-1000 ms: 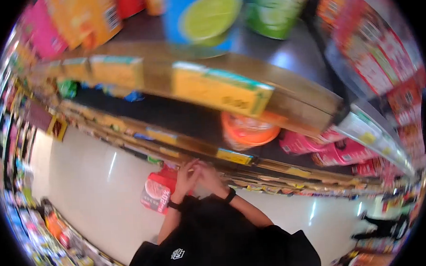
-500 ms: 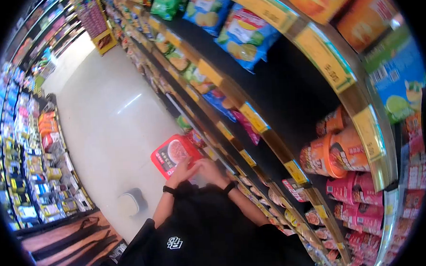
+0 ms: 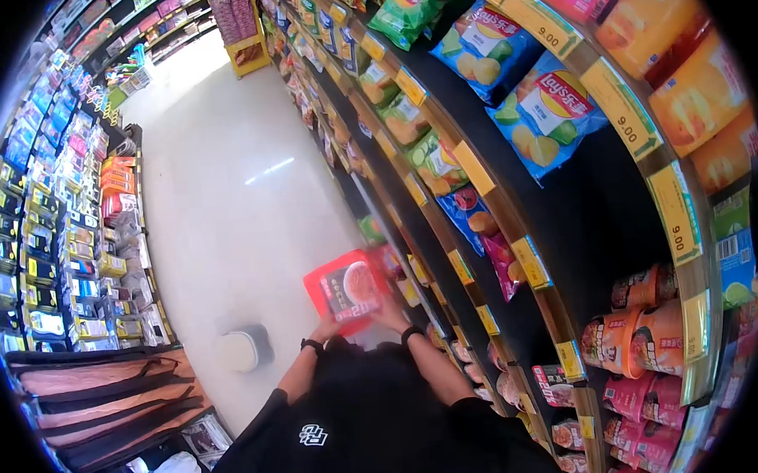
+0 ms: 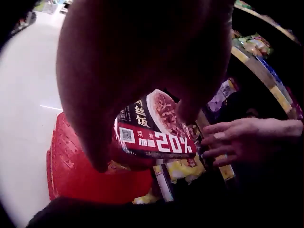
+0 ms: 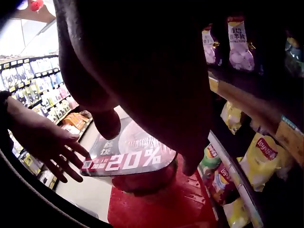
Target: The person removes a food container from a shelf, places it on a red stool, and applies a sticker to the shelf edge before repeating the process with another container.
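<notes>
A boxed instant rice meal [image 3: 356,290], red and black with a dish picture and a large "20%" on its lid, is in front of my body. My left hand [image 3: 322,330] is at its left side and my right hand [image 3: 391,316] at its right. In the right wrist view, the left hand [image 5: 45,140] spreads its fingers with tips right at the box's edge. The left wrist view shows the right hand [image 4: 237,140] with fairly straight fingers beside the opposite edge. A red plastic surface [image 4: 76,161] lies under the meal box [image 4: 166,140].
Shelves with chip bags [image 3: 547,115] and orange instant-noodle tubs [image 3: 612,345] run close along my right. Yellow price tags [image 3: 619,112] line their edges. A pale stool [image 3: 239,352] stands on the aisle floor [image 3: 226,226]; racks of packaged goods [image 3: 67,250] are on the left.
My hands were together at the box's near edge and have separated to its two sides. The head view has swung from close to an upper shelf toward the aisle.
</notes>
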The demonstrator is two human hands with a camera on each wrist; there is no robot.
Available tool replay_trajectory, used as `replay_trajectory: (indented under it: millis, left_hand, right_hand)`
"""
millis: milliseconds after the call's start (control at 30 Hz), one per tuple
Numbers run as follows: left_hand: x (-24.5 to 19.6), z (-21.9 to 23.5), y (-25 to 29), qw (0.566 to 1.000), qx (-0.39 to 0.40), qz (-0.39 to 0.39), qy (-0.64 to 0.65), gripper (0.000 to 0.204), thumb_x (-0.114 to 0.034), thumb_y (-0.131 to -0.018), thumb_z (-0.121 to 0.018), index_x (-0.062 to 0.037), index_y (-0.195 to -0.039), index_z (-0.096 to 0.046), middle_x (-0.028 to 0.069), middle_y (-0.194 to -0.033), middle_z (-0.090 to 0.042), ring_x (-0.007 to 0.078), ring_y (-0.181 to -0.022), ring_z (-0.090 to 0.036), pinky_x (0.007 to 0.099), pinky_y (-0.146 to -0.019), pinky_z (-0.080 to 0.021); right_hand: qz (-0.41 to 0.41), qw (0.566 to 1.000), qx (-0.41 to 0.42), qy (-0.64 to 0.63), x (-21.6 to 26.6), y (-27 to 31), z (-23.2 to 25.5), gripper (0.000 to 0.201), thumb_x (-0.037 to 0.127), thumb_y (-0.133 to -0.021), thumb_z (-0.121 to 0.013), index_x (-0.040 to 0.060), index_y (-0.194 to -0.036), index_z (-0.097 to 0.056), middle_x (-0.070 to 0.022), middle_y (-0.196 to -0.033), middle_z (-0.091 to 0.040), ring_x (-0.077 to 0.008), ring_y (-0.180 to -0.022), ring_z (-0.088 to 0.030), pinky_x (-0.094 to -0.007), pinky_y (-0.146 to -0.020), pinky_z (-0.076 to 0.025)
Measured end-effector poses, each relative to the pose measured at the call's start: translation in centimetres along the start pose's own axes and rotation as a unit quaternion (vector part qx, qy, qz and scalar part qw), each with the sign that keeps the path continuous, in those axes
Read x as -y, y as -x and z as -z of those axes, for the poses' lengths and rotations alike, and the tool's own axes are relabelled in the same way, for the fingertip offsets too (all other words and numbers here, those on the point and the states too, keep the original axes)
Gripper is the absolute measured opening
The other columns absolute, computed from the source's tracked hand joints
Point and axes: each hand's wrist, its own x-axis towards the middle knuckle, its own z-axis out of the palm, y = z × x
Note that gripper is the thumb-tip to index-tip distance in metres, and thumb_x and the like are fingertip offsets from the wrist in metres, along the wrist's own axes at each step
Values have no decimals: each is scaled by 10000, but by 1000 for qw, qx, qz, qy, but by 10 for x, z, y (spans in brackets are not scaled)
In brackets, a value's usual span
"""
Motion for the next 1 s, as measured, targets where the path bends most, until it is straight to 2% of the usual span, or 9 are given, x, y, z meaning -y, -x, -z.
replay_trajectory:
  millis: [67,100,233,333,433,567,667,833,1000]
  left_hand:
    - [-45,-1,17,998,-3,50,-27,668,-273,-866,-727,10,-1368,-391,127,-1284,-556,196,-1179,-519,343,-1019,-414]
    - [55,7,-24,999,-14,-40,16,648,-269,-870,-721,12,-1359,-403,127,-1248,-584,194,-1149,-548,341,-996,-434]
    - [-50,13,12,994,-17,93,47,626,-290,-856,-732,13,-1322,-443,120,-1175,-621,174,-1065,-589,322,-920,-480]
    - [-43,18,5,991,-52,109,51,628,-295,-847,-743,7,-1315,-454,111,-1136,-637,166,-1031,-604,308,-872,-501]
    - [-10,22,-13,991,-54,123,26,601,-307,-851,-737,-3,-1301,-478,106,-1109,-650,165,-1000,-618,304,-839,-511]
    - [-10,18,-16,997,-51,43,45,416,-172,-897,-661,0,-1259,-549,115,-1124,-650,185,-1003,-614,332,-874,-506]
    - [-62,17,4,978,-64,190,55,365,-203,-911,-655,-16,-1216,-583,92,-1066,-667,164,-939,-633,317,-818,-525]
    - [-15,19,-17,979,-85,163,91,368,-313,-921,-639,12,-1092,-639,78,-933,-682,155,-813,-655,308,-687,-535]
    - [27,19,-43,984,-110,138,24,390,-378,-927,-607,5,-919,-682,53,-782,-668,139,-706,-630,287,-612,-511]
  right_hand:
    - [32,999,-28,-24,-31,-14,-16,816,203,-750,-707,-12,-1422,-298,-264,-1363,-439,-378,-1313,-405,-420,-1100,-329]
    - [32,999,-27,-23,-10,-16,-5,823,191,-753,-709,-11,-1430,-287,-258,-1365,-442,-367,-1311,-414,-413,-1096,-336]
    - [-38,995,21,-92,7,-19,0,866,142,-758,-708,-2,-1468,-234,-246,-1390,-427,-323,-1325,-416,-382,-1091,-347]
    - [-32,989,41,-142,-36,-34,-26,877,111,-758,-707,-8,-1473,-214,-229,-1409,-416,-292,-1342,-399,-368,-1107,-328]
    - [-30,980,18,-197,41,-17,14,875,76,-758,-710,-25,-1469,-210,-204,-1425,-408,-266,-1355,-379,-354,-1116,-316]
    - [-114,961,48,-246,13,-24,9,790,89,-780,-727,-26,-1433,-298,-151,-1393,-462,-236,-1298,-448,-348,-1074,-376]
    - [-112,947,96,-285,1,-28,11,647,102,-795,-727,-22,-1359,-435,-109,-1298,-559,-222,-1204,-534,-356,-1016,-432]
    - [-118,990,66,27,8,-8,17,340,194,-733,-693,31,-1031,-677,-267,-921,-670,-352,-922,-677,-443,-784,-523]
    - [-164,986,15,37,34,10,43,293,217,-785,-650,-1,-980,-668,-269,-910,-663,-404,-903,-657,-481,-786,-509]
